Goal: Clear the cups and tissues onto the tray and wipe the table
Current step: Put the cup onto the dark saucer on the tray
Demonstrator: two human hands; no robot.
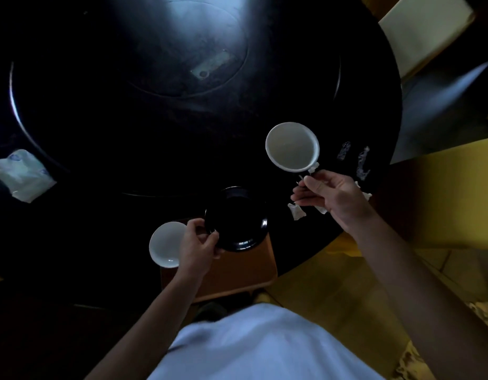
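My right hand [333, 197] holds a white cup [292, 146] by its handle, lifted above the dark round table [100, 119]; crumpled white tissue [297, 211] pokes out under that hand's fingers. My left hand [197, 244] grips a second white cup [166, 244] at the left edge of the brown tray [237, 275] and also touches the rim of a black saucer [237, 219] resting on the tray. Two torn tissue scraps [363, 163] lie on the table near its right edge.
A tissue packet [22, 175] lies at the table's far left. A round inset [182, 50] marks the table centre. A cream chair cushion [426, 31] stands at the upper right, and yellow flooring [442, 201] runs along the right side.
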